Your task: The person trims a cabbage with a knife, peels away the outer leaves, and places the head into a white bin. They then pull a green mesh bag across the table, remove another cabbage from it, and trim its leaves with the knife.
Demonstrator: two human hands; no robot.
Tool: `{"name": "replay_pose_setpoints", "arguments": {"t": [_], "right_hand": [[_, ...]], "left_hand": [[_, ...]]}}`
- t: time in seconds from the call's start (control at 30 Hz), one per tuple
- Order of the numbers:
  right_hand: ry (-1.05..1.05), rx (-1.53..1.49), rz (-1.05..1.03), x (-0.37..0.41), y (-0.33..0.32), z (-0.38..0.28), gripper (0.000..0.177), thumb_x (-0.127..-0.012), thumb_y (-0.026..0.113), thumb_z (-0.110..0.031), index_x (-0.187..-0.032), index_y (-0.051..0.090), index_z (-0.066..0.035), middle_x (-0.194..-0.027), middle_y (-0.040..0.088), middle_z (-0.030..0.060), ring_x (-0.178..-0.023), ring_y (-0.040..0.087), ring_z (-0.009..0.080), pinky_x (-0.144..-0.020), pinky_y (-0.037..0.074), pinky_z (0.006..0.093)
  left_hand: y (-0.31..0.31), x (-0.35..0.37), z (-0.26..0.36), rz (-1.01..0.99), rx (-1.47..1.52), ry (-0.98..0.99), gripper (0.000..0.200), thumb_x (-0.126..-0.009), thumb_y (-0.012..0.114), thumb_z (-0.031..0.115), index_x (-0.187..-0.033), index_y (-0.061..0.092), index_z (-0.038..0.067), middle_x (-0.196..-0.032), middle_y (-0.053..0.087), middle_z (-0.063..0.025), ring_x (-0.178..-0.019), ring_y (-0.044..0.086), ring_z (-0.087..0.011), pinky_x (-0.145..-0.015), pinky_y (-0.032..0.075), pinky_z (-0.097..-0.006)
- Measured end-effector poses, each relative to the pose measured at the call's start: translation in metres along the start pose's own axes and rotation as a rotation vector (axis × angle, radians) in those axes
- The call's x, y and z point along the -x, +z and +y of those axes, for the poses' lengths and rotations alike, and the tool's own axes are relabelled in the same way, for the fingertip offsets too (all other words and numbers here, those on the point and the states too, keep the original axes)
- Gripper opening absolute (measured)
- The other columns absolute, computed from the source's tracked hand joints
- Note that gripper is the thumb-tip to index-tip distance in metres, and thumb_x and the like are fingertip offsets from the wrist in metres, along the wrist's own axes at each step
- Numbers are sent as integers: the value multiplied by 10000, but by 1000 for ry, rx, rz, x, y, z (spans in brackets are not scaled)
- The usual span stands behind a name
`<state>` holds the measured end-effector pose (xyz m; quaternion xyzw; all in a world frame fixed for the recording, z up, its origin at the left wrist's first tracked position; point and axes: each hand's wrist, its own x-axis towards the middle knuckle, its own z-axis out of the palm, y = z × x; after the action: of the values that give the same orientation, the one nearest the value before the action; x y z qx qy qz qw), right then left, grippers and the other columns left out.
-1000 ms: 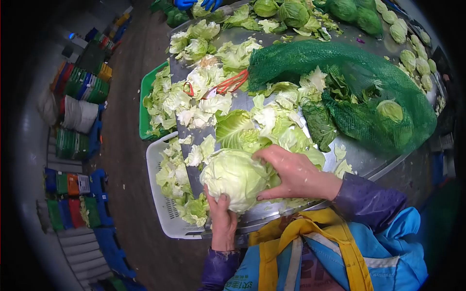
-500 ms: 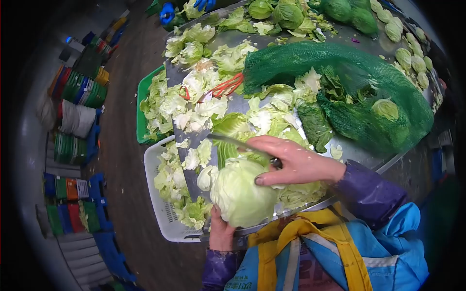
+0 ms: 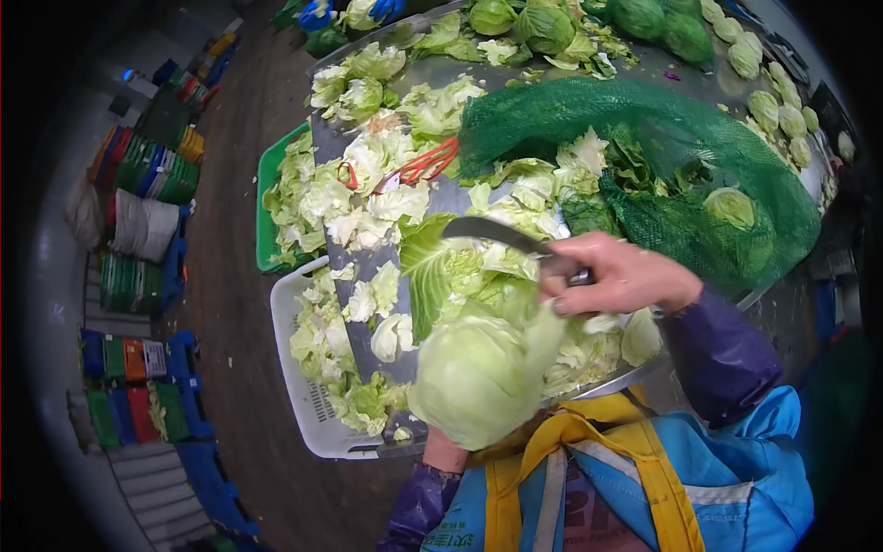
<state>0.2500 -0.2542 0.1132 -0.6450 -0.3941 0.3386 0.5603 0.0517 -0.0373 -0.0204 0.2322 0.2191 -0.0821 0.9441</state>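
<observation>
My left hand [image 3: 445, 452] supports a pale green cabbage [image 3: 471, 375] from below, its fingers hidden behind the head. My right hand [image 3: 630, 273] is closed round the handle of a knife [image 3: 497, 230], whose curved blade points left above the cabbage. A leaf [image 3: 544, 342] stands away from the cabbage's right side, its upper end at my right thumb. Loose cabbage leaves [image 3: 428, 267] lie on the metal table [image 3: 375, 322] behind and around the head.
A white basket [image 3: 292, 354] and a green crate [image 3: 267, 207], both holding leaves, stand along the table's left side. A green mesh bag [image 3: 570, 120] with cabbage lies at right, near red string [image 3: 430, 164]. Another person's blue-gloved hand [image 3: 386, 9] handles cabbage at the back.
My right hand and the knife have moved right and slightly up, drawing a leaf away from the cabbage's side. The cabbage has turned and shifted slightly right in my left hand.
</observation>
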Motion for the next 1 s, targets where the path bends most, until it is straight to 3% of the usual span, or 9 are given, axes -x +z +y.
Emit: {"name": "replay_pose_setpoints", "arguments": {"t": [0.27,0.33,0.4,0.57,0.67,0.73,0.9,0.93,1.0], "right_hand": [[287,7,190,19,-6,-9,430,-749,687,-149,-1152,559,-72,-949,558,51,-815,550,100,-673,463,253],[8,253,182,8,19,-2,548,-698,744,-183,-1205,548,-108,-1046,530,64,-788,584,131,-631,480,276],[-130,323,268,-4,49,2,521,-687,737,-141,-1175,560,-86,-1067,536,57,-747,583,133,-610,486,280],[-308,591,212,-7,64,3,340,-700,711,-82,-1021,603,-57,-1011,572,79,-758,615,191,-623,509,319],[-439,595,709,-16,42,9,104,-730,646,-30,-812,583,-39,-748,575,69,-650,563,183,-571,456,277],[-29,242,898,-6,13,3,131,-802,605,-71,-918,570,-21,-802,600,47,-682,556,108,-574,448,284],[106,452,625,37,4,52,704,-765,716,-366,-1301,456,9,-1261,511,201,-1172,490,284,-962,415,373],[42,164,550,43,17,57,726,-765,705,-190,-1395,369,-63,-1132,510,92,-799,560,126,-761,493,294],[114,-82,421,51,28,65,838,-811,643,-396,-1452,219,-63,-1225,483,157,-968,558,195,-842,492,334]], "left_hand": [[20,-3,19,-383,408,-151,715,-894,317,577,-1439,216,126,-1424,322,-210,-1235,433,-386,-914,451,-569],[27,-4,15,-377,400,-156,690,-906,319,556,-1432,226,119,-1414,335,-209,-1226,442,-389,-890,473,-564],[45,-1,13,109,-273,173,664,-914,318,542,-1409,275,102,-1381,377,-203,-1209,459,-387,-867,496,-551],[56,-8,17,-162,300,-92,676,-898,324,561,-1378,343,84,-1365,416,-183,-1202,472,-375,-947,439,-556],[67,-9,16,-109,210,-105,672,-895,317,549,-1383,352,87,-1381,415,-166,-1216,466,-362,-982,402,-567],[75,-11,17,46,114,-83,675,-884,322,543,-1396,351,105,-1402,401,-147,-1243,445,-349,-994,392,-564],[83,-10,22,118,-87,59,671,-882,465,529,-1400,340,121,-1421,384,-131,-1238,440,-375,-989,401,-545],[86,-8,21,-5,-208,153,599,-891,507,414,-1384,359,109,-1404,401,-135,-1226,454,-354,-999,398,-520],[120,-13,27,-103,-132,113,501,-891,554,199,-1349,396,73,-1345,450,-144,-1198,482,-299,-1009,397,-452]]}}
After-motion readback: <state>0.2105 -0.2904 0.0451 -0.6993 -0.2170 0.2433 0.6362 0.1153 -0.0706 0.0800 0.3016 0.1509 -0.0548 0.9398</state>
